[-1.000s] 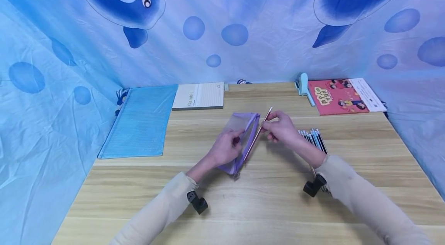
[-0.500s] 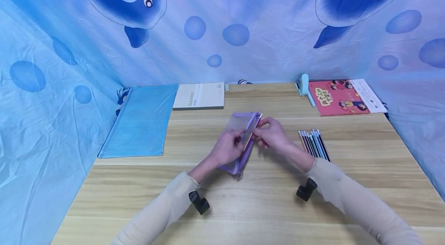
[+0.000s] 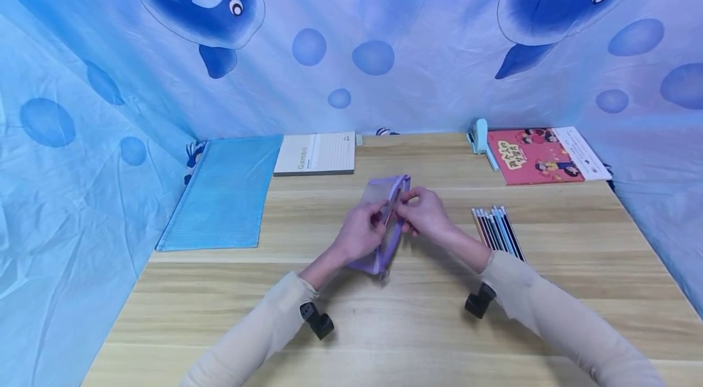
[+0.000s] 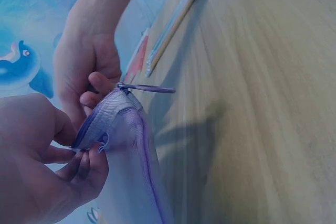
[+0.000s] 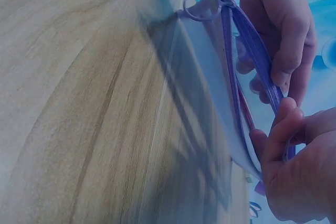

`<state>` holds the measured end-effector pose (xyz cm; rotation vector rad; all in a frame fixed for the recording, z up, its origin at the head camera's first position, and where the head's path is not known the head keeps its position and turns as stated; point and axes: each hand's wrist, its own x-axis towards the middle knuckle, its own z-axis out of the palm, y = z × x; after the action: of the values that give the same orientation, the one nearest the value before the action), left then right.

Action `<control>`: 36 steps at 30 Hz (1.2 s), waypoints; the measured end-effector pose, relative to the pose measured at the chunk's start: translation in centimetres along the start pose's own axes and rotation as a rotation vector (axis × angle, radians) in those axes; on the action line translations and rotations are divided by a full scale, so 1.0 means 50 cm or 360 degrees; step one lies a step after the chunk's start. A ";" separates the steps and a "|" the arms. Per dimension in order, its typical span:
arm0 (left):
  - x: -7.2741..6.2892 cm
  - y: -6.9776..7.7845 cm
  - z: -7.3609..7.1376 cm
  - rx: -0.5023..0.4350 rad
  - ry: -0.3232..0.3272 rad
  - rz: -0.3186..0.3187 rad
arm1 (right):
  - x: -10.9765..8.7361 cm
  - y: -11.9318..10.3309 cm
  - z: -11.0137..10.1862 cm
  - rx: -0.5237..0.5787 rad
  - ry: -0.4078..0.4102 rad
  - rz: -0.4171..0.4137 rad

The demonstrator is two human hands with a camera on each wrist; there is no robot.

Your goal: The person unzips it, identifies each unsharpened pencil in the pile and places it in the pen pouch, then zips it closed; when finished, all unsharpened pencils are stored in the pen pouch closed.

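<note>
A purple mesh pencil case [image 3: 392,243] with a zipper stands tilted on the table, its mouth spread apart. My left hand [image 3: 359,231] pinches the zipper edge on its left side, thumb and fingertips together in the left wrist view. My right hand [image 3: 425,213] is at the mouth from the right, fingers curled around the end of a red pencil [image 5: 242,100] that lies mostly inside the case. The right fingertips cover that pencil's end. A ring-shaped zipper pull [image 5: 202,6] hangs at the case's near end.
Several pencils [image 3: 497,231] lie in a row right of my right forearm. A blue mesh folder [image 3: 216,198] and a notebook [image 3: 315,154] are at the back left. A light-blue stapler [image 3: 480,135] and a red booklet [image 3: 540,158] lie at the back right.
My right hand has moved left to the case's mouth, and the pencil has gone from beside the case to inside it. The left hand keeps its hold on the edge.
</note>
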<state>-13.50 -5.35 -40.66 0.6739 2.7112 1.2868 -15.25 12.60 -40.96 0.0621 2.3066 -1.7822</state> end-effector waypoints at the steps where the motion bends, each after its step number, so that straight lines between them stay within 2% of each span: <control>1: 0.000 0.000 -0.001 -0.0031 0.0002 -0.0005 | -0.002 0.001 -0.001 0.0004 -0.0007 -0.0009; 4: -0.001 0.000 -0.006 -0.0071 0.0030 0.0000 | -0.008 0.001 -0.008 0.0021 -0.0006 -0.0038; 8: -0.001 -0.001 -0.009 -0.0073 0.0069 0.0025 | -0.019 -0.002 -0.043 -0.0086 0.0020 -0.0096; 12: -0.001 -0.001 -0.010 -0.0075 0.0074 0.0044 | -0.033 0.000 -0.112 -0.0380 -0.0038 -0.0118; 15: -0.001 0.001 -0.013 -0.0068 0.0074 0.0047 | -0.046 0.007 -0.168 -0.0597 -0.0112 -0.0074; 20: -0.004 -0.003 -0.017 -0.0073 0.0071 0.0014 | -0.064 0.032 -0.227 -0.0778 -0.0228 0.0052; 25: -0.005 -0.010 -0.016 -0.0046 0.0085 0.0049 | -0.077 0.053 -0.247 -0.0895 -0.0267 0.0072; 33: -0.005 -0.014 -0.012 -0.0030 0.0095 0.0105 | -0.083 0.064 -0.245 -0.1037 -0.0222 0.0166; 36: -0.005 -0.015 -0.011 -0.0033 0.0089 0.0108 | -0.084 0.066 -0.244 -0.1085 -0.0204 0.0159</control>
<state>-13.66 -6.27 -40.88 0.7454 2.7370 1.3669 -12.46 25.58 -40.37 -0.0493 2.6194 -0.8528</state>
